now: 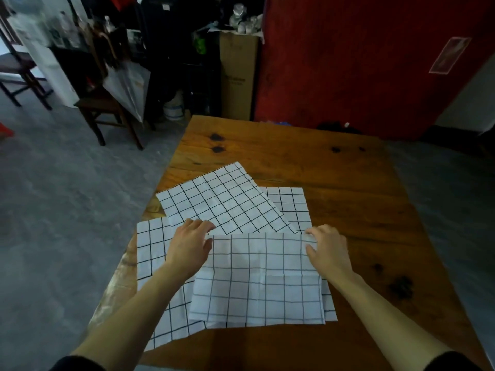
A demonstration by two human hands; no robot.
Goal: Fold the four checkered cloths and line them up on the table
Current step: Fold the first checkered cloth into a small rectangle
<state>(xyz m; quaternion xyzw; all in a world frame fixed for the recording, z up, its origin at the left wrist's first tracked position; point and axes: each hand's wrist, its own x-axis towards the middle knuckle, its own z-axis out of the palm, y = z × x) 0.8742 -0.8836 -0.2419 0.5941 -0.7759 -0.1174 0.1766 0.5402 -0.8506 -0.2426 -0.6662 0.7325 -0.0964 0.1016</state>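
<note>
Left hand [190, 246] at far-left corner of top cloth [258, 279], fingers curled, thumb at the cloth's edge; appears to pinch that corner, contact partly hidden. Right hand [328, 247] at far-right corner of same cloth, thumb on upper face, fingers curled over far edge; pinching it.

Table [348, 183]: wooden, dark knots showing, bare beyond and right of top cloth.

Left cloth [151, 253]: lying flat left of top cloth, reaching the table's left edge, partly under left forearm and under top cloth.

Top cloth: white with dark grid, uppermost in the pile, crease lines visible, near edge close to the table's near edge.

Angled cloth [222, 199]: just beyond top cloth, turned askew, near edge tucked under top cloth's far edge.

Fourth cloth [293, 207]: beyond top cloth to the right, overlapped by angled cloth; strip at top cloth's right edge may belong to it, cannot tell.

All four overlapping, none lined up.

Off table, beyond top cloth: red panel [361, 62], cardboard box [238, 76], chair [107, 108].
</note>
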